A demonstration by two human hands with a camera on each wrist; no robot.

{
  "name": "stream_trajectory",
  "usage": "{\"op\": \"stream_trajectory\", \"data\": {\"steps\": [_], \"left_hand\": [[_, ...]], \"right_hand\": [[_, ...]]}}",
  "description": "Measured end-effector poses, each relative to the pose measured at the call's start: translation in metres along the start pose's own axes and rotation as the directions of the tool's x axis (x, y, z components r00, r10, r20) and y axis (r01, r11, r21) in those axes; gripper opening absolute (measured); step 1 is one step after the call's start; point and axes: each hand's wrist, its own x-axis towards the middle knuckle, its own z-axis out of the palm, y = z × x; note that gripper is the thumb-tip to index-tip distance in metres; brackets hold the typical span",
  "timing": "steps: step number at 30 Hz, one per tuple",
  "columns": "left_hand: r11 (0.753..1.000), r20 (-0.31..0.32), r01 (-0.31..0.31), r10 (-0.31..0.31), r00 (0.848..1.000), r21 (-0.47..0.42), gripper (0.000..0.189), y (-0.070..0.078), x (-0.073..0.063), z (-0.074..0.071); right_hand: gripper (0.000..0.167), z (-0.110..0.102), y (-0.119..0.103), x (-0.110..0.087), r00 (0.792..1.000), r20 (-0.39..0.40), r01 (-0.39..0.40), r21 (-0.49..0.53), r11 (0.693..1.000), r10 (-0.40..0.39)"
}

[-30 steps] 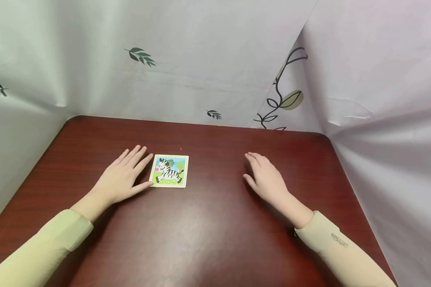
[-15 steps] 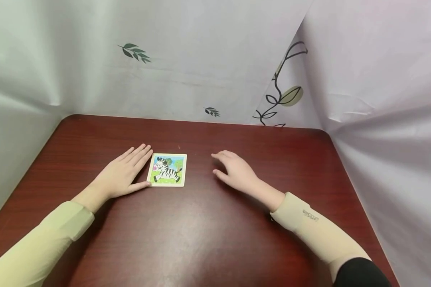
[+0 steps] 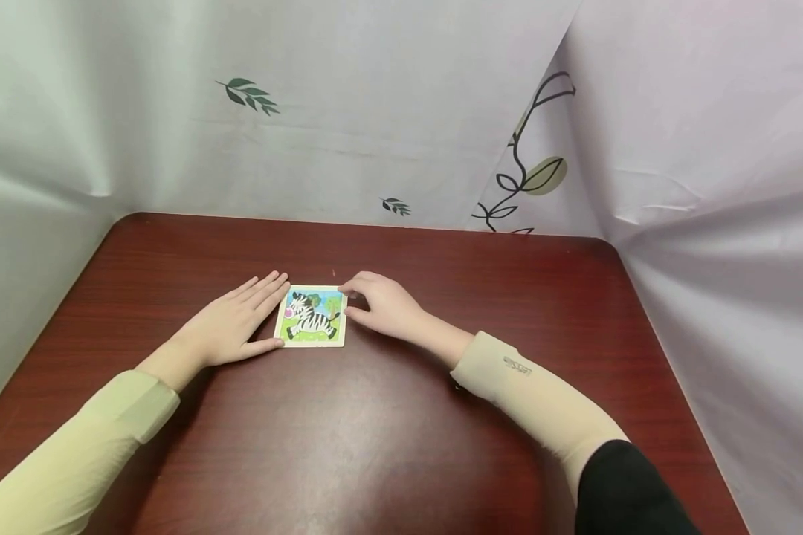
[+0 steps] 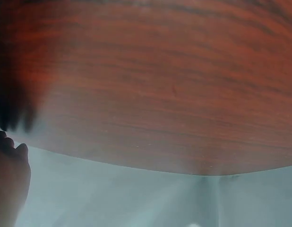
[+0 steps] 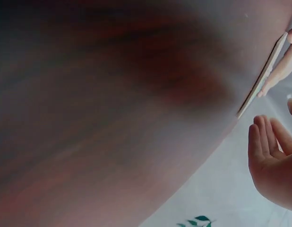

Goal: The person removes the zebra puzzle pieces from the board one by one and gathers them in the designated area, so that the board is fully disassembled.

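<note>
A square zebra picture puzzle [image 3: 311, 318] with a pale frame lies flat on the dark red-brown table. Along its left side rests my left hand [image 3: 230, 323], palm down, fingers straight; its thumb tip meets the lower left corner and its fingertips the upper left one. My right hand [image 3: 391, 305] is at the opposite side, loosely bent, its fingertips and thumb at the upper right edge. From the right wrist, the board [image 5: 262, 75] shows edge-on, and the right hand [image 5: 273, 158] seems slightly apart from it. In the left wrist view only part of the left hand [image 4: 11, 175] appears.
The wooden tabletop [image 3: 294, 431] has rounded far corners. White curtains [image 3: 334, 111] with leaf prints hang right behind it and along both sides.
My right hand has travelled left across the table, from well right of the puzzle to its right edge. My left hand has stayed beside the puzzle, its fingers drawn closer together.
</note>
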Motion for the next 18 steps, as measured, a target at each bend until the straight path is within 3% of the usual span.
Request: {"op": "stream_trajectory", "data": {"steps": [8, 18], "left_hand": [[0.999, 0.024, 0.024, -0.023, 0.999, -0.039, 0.096, 0.001, 0.0, -0.001], [0.999, 0.028, 0.013, -0.012, 1.0, -0.033, 0.095, 0.0, -0.001, 0.001]], "right_hand": [[0.032, 0.007, -0.009, 0.032, 1.0, 0.028, 0.01, 0.079, 0.997, -0.012], [0.03, 0.016, -0.015, 0.069, 0.994, 0.109, -0.035, 0.187, 0.982, 0.015]]}}
